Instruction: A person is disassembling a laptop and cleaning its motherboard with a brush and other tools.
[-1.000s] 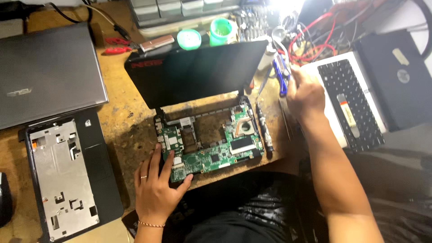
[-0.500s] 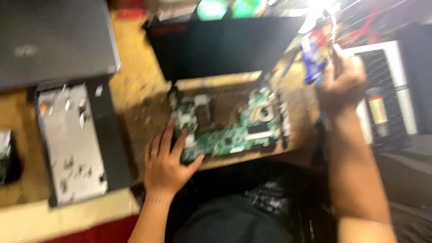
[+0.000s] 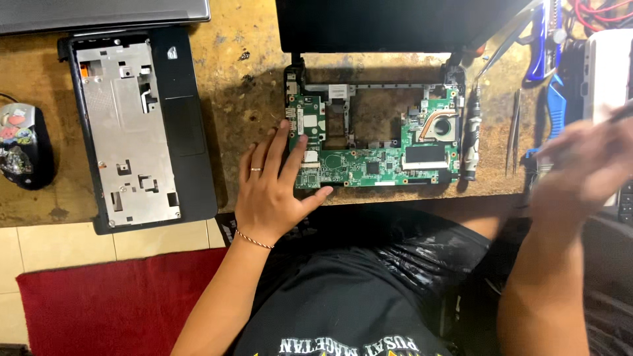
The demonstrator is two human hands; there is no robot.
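Laptop base, stripped down to its green circuit board, lies on the worn wooden bench right in front of the person, its dark screen tipped back behind it. Compared with a second ago, the view has swung lower and closer, so the board now fills the middle of the picture, and the left hand has kept its place, fingers spread flat and open on the board's left end, pressing it down rather than gripping anything. The right hand has come down from the tools near the screen's right corner to the bench edge beside the tweezers and a dark screwdriver; it is smeared by motion, so I cannot tell how far it is closed, though a thin dark stick seems to poke out of it. A bare laptop shell and a mouse sit to the left, cut off in part.
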